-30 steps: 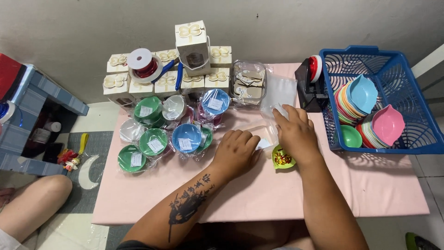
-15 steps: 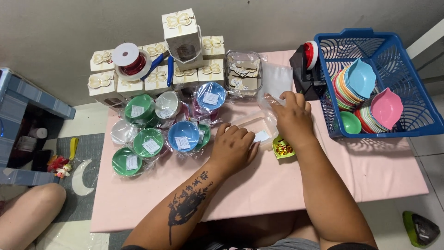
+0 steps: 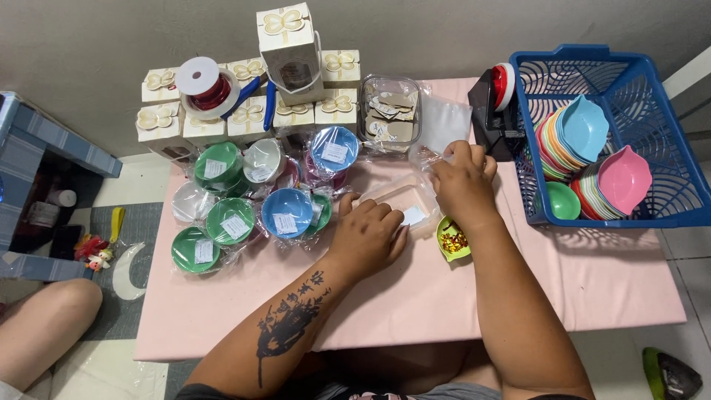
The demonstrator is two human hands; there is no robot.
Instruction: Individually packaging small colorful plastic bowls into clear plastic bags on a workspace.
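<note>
My left hand [image 3: 368,235] rests palm down on the pink table [image 3: 415,296], its fingers on the near end of a clear plastic bag [image 3: 404,198] with a white label. My right hand [image 3: 463,185] pinches the far end of that same bag. Just below my right wrist sits a small yellow-green dish [image 3: 452,240] holding gold and red bits. To the left of my left hand lie several wrapped small bowls [image 3: 285,212] in green, blue, white and pink, each with a white sticker.
A blue basket [image 3: 652,133] at right holds stacks of coloured dishes. A black tape dispenser [image 3: 495,111] stands beside it. White gift boxes [image 3: 296,111], a red ribbon spool [image 3: 207,89] and a clear container of tags [image 3: 389,118] line the far edge. A knee [image 3: 44,326] shows at lower left.
The view has shifted a little, so everything sits lower in the picture. Both hands stay on the clear bag; the right hand has lifted its far end slightly.
</note>
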